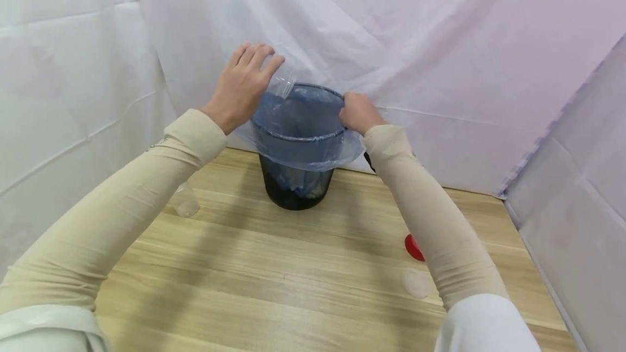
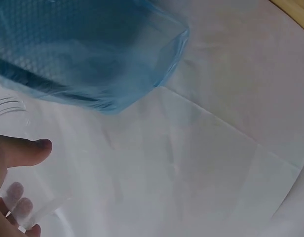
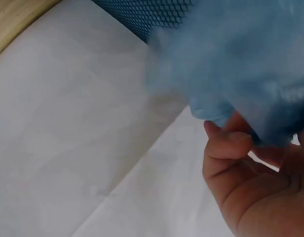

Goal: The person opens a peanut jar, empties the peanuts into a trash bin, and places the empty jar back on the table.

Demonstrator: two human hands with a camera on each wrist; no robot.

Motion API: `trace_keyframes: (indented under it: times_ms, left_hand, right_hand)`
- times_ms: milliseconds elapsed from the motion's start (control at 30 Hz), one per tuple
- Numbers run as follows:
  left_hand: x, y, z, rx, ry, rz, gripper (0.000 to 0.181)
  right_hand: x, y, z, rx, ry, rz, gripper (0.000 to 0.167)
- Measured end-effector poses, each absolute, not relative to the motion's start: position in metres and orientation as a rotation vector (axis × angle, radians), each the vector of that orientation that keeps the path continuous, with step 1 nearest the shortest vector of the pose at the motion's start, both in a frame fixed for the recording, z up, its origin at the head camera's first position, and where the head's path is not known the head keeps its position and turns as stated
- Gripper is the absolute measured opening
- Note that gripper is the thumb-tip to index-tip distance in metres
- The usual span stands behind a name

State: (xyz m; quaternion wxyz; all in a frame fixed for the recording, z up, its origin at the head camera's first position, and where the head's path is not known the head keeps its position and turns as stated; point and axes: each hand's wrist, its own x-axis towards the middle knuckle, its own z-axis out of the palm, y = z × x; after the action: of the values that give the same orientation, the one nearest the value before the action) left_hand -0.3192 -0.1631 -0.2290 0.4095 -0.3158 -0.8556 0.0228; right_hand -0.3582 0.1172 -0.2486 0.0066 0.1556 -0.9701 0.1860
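A black mesh wastebasket (image 1: 293, 195) stands upright on the wooden table, lined with a blue plastic bag (image 1: 313, 156) folded out over its rim. My left hand (image 1: 244, 80) holds a clear plastic container (image 1: 282, 86), tilted with its threaded mouth near the basket's left rim. In the left wrist view, fingertips show through the container's transparent wall (image 2: 11, 112); whether anything is inside it I cannot tell. On the far right of the rim, my right hand (image 1: 361, 113) grips the basket edge and liner. The right wrist view shows its curled fingers (image 3: 231, 145) against the blue bag.
A second clear container (image 1: 187, 204) is on the table at left, partly behind my left forearm. Beside my right forearm lie a red lid (image 1: 413, 247) and a translucent disc (image 1: 416, 283). White cloth (image 1: 440, 58) hangs behind and at both sides.
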Motion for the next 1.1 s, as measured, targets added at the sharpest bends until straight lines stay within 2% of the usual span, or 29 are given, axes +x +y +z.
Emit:
trace_keyframes:
  times_ms: [300,667,900,1100]
  left_hand:
    - [-0.308,-0.149,-0.212,-0.697,-2.177,-0.201,0.052]
    - [-0.286,-0.166,-0.206,-0.411,-2.276,-0.538,0.071]
    - [-0.264,-0.18,-0.217,-0.198,-2.264,-0.822,0.082]
    - [-0.247,-0.193,-0.24,-0.073,-2.211,-1.037,0.086]
  right_hand:
    - [-0.342,0.145,-0.221,0.464,-3.035,0.429,0.057]
    - [-0.296,0.18,-0.181,0.427,-3.04,0.387,0.065]
    - [-0.255,0.207,-0.184,0.462,-2.989,0.3,0.065]
    - [-0.221,0.22,-0.199,0.505,-2.916,0.283,0.063]
